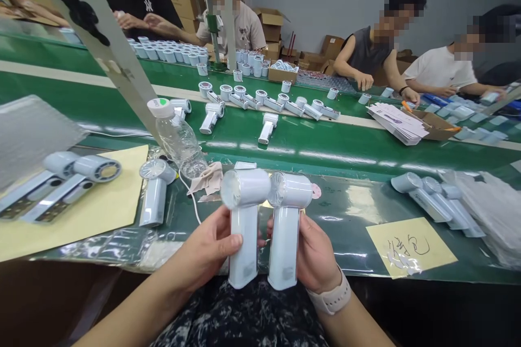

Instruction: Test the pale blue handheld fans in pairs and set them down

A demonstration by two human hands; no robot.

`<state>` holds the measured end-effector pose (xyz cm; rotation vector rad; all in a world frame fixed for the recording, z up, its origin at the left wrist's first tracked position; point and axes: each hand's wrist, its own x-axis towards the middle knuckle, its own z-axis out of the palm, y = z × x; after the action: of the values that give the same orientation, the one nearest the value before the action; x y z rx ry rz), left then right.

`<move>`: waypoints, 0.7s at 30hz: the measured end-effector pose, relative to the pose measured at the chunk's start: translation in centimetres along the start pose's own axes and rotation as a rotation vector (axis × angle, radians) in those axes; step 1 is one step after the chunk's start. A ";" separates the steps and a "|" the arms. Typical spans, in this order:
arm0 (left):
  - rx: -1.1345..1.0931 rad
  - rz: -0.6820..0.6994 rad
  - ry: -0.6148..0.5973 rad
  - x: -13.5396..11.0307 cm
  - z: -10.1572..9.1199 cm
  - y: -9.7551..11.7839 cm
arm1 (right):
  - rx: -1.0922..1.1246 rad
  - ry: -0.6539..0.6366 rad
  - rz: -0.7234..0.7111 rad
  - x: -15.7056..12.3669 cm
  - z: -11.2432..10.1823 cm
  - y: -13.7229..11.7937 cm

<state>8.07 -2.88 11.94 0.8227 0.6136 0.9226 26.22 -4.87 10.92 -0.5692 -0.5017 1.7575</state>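
The left hand (205, 252) was closed around the handle of a white handheld fan (243, 211); the right hand (316, 257) clasped a second fan (288, 217) the same way. Both stood upright, close side by side, over the near edge of the green table (345, 211), a water bottle (179, 141) lying beyond them.

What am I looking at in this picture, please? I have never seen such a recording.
There is no machine here: a camera worn on a person's head looks down at that person's own two hands. The left hand grips one white handheld fan and the right hand grips a second fan, both upright, side by side. On the green table in front lie more fans, a plastic water bottle and a yellow note. Beyond runs a green conveyor belt carrying fans; other people sit across it.
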 end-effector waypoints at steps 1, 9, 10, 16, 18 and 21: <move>-0.010 -0.033 0.001 0.0 0.1 0.2 | 0.003 0.017 0.014 0.0 0.0 0.0; -0.063 -0.106 0.101 0.1 -0.2 0.3 | 0.026 0.067 0.162 0.1 -0.1 -0.1; -0.077 -0.082 0.083 0.2 -0.3 0.2 | 0.015 0.058 0.160 0.1 -0.1 -0.1; -0.076 -0.082 0.137 0.1 -0.5 0.3 | -0.064 0.023 0.103 0.0 0.3 -0.1; -0.065 -0.093 0.148 0.1 -0.5 0.3 | -0.066 0.011 0.090 0.0 0.3 0.0; -0.035 -0.080 0.130 0.1 -0.5 0.3 | -0.053 -0.020 0.067 -0.1 0.3 -0.1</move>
<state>7.62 -2.57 11.91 0.7055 0.7359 0.9165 26.14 -5.00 11.18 -0.6122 -0.5507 1.8196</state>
